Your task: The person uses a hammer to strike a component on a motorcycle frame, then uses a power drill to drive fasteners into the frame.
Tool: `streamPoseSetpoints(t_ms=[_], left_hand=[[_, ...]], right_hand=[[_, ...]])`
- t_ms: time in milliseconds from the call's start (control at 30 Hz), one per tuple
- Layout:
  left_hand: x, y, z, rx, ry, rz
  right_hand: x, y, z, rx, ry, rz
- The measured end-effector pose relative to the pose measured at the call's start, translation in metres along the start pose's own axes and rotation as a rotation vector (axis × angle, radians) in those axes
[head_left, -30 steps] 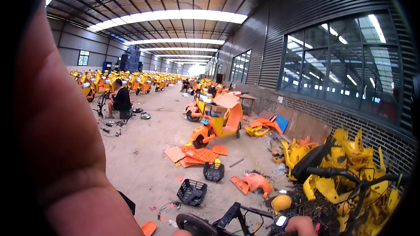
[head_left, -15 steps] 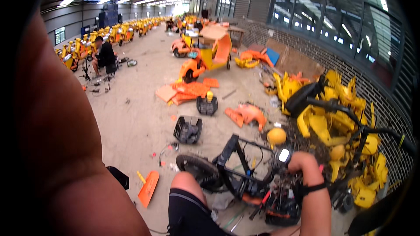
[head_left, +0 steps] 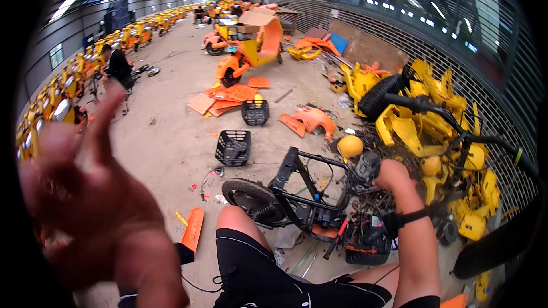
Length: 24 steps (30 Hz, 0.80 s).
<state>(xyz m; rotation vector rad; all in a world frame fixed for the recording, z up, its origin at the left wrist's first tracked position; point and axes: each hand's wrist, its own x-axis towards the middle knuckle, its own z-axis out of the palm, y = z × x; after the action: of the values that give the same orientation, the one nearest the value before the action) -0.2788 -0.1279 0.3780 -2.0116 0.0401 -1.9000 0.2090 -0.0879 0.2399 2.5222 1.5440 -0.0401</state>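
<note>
Frame (head_left: 283, 169): just beyond the knee (head_left: 232, 218); long axis roughly left to right, wheel (head_left: 251, 199) at left end.
Bearing: frame lies right of the left hand (head_left: 114, 217), mostly left of the right hand (head_left: 394, 174); right nearer.
Left hand: raised, blurred, partly open, one finger up; nothing seen in it.
Right hand: at dark part (head_left: 367, 166); fingertips hidden, cannot tell if gripping.

Head-worn fisheye looks ahead and down, close above the lap (head_left: 248, 265)
</note>
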Motion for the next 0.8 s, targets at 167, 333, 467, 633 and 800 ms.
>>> streamPoseSetpoints(t_ms=[167, 333, 467, 633, 800], left_hand=[[-0.145, -0.006, 0.079, -0.174, -0.118, -0.637], [-0.211, -0.007, 0.157, -0.189, -0.434, -0.964], [-0.188, -0.004, 0.255, -0.375, -0.709, -0.924], [-0.211, 0.001, 0.377, -0.498, -0.995, -0.915], [-0.213, 0.012, 0.477, -0.41, -0.819, -0.817]], right_hand=[[0.003, 0.017, 0.028, -0.024, -0.03, 0.077], [0.01, 0.024, 0.047, -0.141, 0.241, -0.062], [0.018, 0.024, 0.063, -0.269, 0.425, -0.08], [0.026, 0.023, 0.073, -0.32, 0.458, -0.069], [0.035, 0.025, 0.083, -0.295, 0.472, -0.126]])
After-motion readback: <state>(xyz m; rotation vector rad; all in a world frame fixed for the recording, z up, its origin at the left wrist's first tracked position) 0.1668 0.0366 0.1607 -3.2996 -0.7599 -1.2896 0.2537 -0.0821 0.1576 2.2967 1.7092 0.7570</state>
